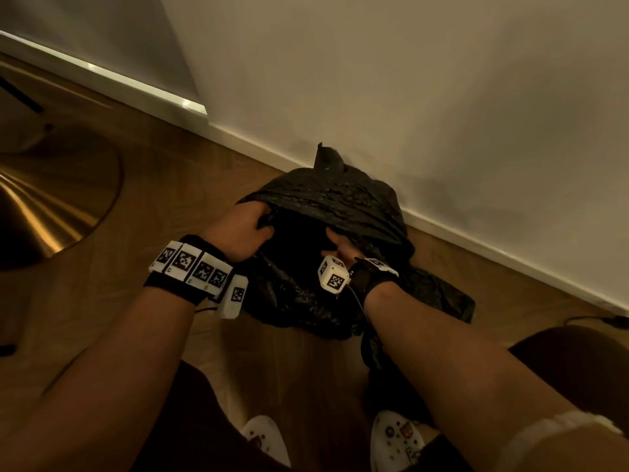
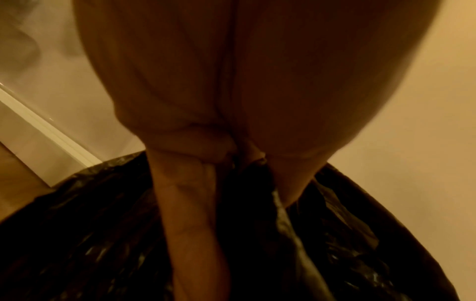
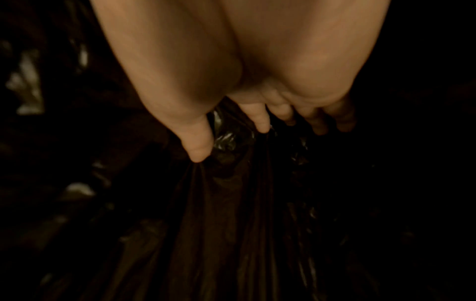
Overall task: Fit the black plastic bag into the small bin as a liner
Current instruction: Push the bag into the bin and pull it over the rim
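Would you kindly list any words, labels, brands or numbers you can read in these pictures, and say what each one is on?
No readable text in any view.
Left wrist band: black-and-white square marker patterns, no letters or numbers.
Right wrist cube: the same kind of marker patterns.
White shoes: small charms, too blurred to read.
Black plastic bag: no print visible.

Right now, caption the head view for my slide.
Both hands, left hand and right hand, grip the black plastic bag open on the wooden floor by the wall.
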{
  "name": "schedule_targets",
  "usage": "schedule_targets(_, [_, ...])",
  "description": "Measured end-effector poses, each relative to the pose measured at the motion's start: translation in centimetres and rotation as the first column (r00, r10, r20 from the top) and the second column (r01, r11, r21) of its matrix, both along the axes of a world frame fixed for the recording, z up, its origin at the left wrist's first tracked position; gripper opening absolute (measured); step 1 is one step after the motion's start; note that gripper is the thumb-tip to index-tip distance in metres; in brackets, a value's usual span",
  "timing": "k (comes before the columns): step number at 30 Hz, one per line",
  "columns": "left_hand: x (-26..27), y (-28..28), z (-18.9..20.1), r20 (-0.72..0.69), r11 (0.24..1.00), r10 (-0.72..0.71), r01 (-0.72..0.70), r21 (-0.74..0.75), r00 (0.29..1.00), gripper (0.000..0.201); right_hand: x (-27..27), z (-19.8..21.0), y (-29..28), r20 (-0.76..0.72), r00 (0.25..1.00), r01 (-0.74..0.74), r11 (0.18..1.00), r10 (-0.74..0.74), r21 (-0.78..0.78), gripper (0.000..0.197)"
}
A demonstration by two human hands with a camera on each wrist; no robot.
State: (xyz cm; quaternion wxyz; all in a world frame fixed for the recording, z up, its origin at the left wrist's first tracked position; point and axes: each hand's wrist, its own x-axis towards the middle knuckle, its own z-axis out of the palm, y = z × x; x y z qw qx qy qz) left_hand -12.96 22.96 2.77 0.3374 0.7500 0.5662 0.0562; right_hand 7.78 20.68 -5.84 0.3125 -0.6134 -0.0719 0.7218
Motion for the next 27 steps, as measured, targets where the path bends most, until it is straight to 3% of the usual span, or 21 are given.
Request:
schedule_targets(3, [0.2,-0.4,0.7,0.029,1.000,-0.015,0.015,0.007,0.999,0.038,0.1,-2.0,-0.1,0.114,0.993,-0.038,0.999,0.036,0.020,0.046])
schedule_targets(6, [0.6,-0.6,0.8,0.059,1.000,-0.024,0.024,-0.007,0.998,0.045,1.5,-7.7,0.2,0.222,0.967,-0.128,0.992,0.121,0.018,0.052])
schedule_targets(9, [0.8,-0.6,0.6,0.034,0.999,-0.025,0.027,-0.046,0.999,0.049,0.5,-4.4,0.1,0.219,0.967,-0.133,0.991,0.129,0.002,0.029])
schedule_targets(13, [1.0,-0.6,0.5,0.044,0.996,-0.012,0.016,-0.092,0.999,0.050,-1.0,-2.1,1.0,0.105,0.958,-0.267,0.964,0.266,-0.010,0.048])
schedule_targets(17, [1.3,-0.8,0.3,0.015,0.990,-0.027,0.029,-0.137,1.000,0.046,-2.1,-1.1,2.3,0.102,0.954,-0.286,0.957,0.280,0.043,0.031])
schedule_targets(20, [1.6,-1.3,0.6,0.006,0.989,-0.056,0.056,-0.137,0.998,0.054,-2.0,-1.1,1.8,0.167,0.929,-0.342,0.938,0.330,0.052,0.022])
schedule_targets(22, [1.6,-1.7,0.7,0.015,0.989,-0.060,0.061,-0.133,0.998,0.056,-1.8,-4.0,1.8,0.190,0.929,-0.342,0.932,0.317,0.117,0.020])
schedule_targets(24, [1.5,-1.9,0.9,0.019,0.987,-0.070,0.072,-0.146,0.997,0.054,-0.2,-13.2,3.4,0.225,0.919,-0.364,0.915,0.323,0.176,0.031])
schedule_targets(26, [1.5,-2.2,0.9,0.027,0.982,-0.087,0.090,-0.166,0.996,0.051,1.4,-21.3,4.4,0.155,0.910,-0.404,0.905,0.384,0.132,0.042])
schedule_targets(27, [1.5,-2.3,1.0,0.028,0.980,-0.093,0.097,-0.172,0.995,0.050,1.1,-21.1,3.9,0.109,0.914,-0.400,0.911,0.390,0.099,0.043])
